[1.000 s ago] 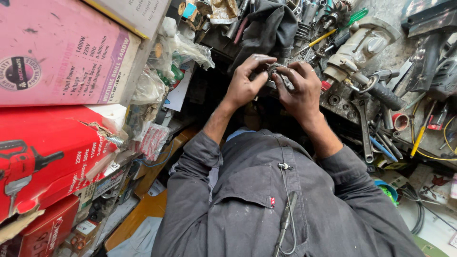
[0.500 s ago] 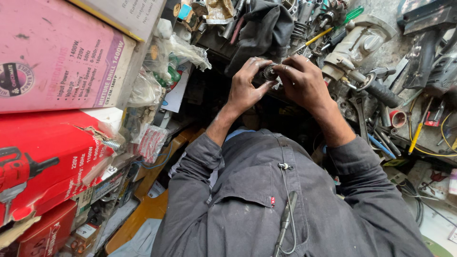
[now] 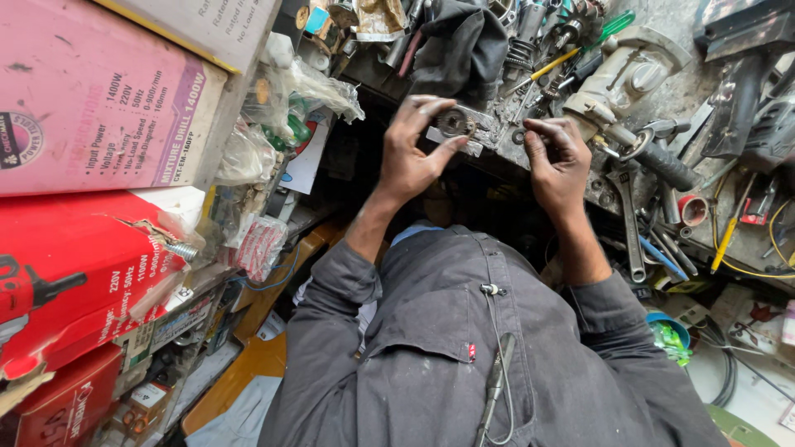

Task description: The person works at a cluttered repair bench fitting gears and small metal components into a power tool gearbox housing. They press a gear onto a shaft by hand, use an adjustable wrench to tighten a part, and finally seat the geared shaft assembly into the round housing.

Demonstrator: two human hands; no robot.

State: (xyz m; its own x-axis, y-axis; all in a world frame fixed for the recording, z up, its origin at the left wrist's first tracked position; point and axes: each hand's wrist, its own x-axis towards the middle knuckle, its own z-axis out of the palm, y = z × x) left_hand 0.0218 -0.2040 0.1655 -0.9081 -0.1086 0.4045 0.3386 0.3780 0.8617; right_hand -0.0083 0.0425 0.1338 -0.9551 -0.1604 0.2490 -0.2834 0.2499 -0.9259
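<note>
Left hand (image 3: 418, 153) pinches a small metal part (image 3: 458, 126) at the workbench (image 3: 662, 83) front edge, thumb under, fingers on top, prob. to steady it. Right hand (image 3: 559, 161) loosely curled just beside, nothing seen in its grip. Wrench (image 3: 629, 223) lies near.

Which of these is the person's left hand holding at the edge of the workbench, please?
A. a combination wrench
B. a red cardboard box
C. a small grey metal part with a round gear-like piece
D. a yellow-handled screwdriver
C: the left hand grips the small grey metal part, while the right hand is beside it with nothing visibly in its grip.
</note>
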